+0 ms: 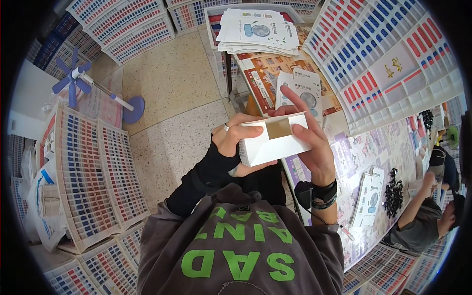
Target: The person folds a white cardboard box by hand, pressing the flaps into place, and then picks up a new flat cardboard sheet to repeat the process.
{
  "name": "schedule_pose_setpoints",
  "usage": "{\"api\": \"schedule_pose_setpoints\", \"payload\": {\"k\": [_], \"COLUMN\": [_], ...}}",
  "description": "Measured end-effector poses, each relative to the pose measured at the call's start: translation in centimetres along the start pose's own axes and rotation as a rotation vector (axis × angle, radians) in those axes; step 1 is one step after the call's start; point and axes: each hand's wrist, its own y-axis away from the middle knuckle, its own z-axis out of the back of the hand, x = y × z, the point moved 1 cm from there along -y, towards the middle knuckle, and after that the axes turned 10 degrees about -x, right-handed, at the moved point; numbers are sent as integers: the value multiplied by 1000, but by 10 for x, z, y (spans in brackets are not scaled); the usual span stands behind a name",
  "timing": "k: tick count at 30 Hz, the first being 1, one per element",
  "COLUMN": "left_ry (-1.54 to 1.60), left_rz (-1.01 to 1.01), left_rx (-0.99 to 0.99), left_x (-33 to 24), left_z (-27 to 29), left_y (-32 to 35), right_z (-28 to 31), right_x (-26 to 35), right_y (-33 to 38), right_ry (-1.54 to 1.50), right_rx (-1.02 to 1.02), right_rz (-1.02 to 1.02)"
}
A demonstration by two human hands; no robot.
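A small white cardboard box [256,151] is held up in front of my chest between both hands. Its upward end is partly folded in, leaving a square gap that shows the brown inside. My left hand [230,136] wraps the box's left side, thumb on the top edge and fingers underneath. On the right, my right hand [318,147] grips the other side with its thumb at the end flap, while its forefinger points up and away. Just beyond lie flat printed cartons [309,93] with a fan picture on the table.
A stack of flat cartons [258,30] sits at the table's far end. White crates [383,64] line the right. More cartons [368,196] and small black parts [393,194] lie nearer. Another person [420,221] works at right. A purple fan [73,78] and crate stacks [96,172] stand left.
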Motion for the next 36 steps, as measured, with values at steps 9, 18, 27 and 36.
{"api": "schedule_pose_setpoints", "payload": {"k": [9, 18, 27, 36], "left_ry": [274, 549, 437, 650], "left_rz": [107, 101, 146, 274], "left_rx": [147, 87, 276, -61], "left_x": [4, 4, -4, -6], "left_z": [20, 23, 25, 15], "left_y": [10, 6, 11, 30], "right_z": [-10, -11, -12, -16], "right_x": [39, 36, 32, 36], "right_y": [2, 26, 31, 42], "right_ry": [538, 852, 771, 1234], "right_rx": [223, 323, 263, 471], "right_rz": [451, 967, 876, 806]}}
